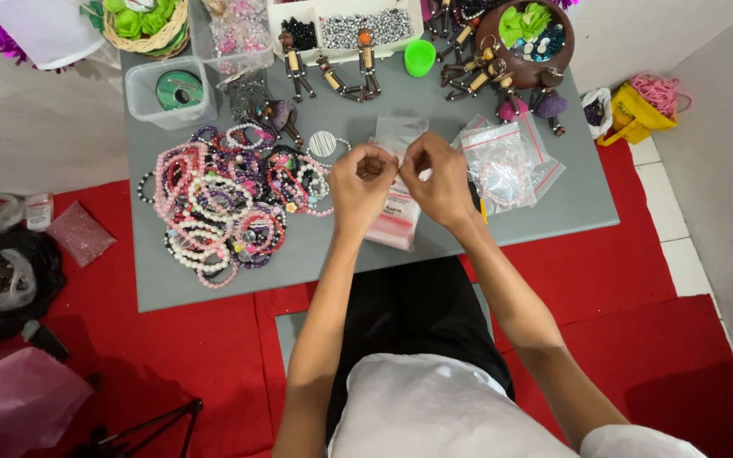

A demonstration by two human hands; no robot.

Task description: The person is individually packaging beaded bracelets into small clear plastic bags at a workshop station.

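I log 2 hands: left hand (361, 188) and right hand (439, 181), fingers pinched, tips near each other; what they pinch I cannot tell. Under both: stack of bags (395, 216). Left of left hand: bracelets (226, 208). Beyond right hand: bagged bracelets (502, 165), green cup (419, 58).

A small clear plastic bag (396, 136), flat and see-through, stood nearly upright above the stack of clear bags with red seal strips (394, 222), its lower part hidden behind the fingers pinching it. The stack itself lay flat, slightly tilted, just right of the heap of bead bracelets (226, 203), with its red strips toward the near edge.
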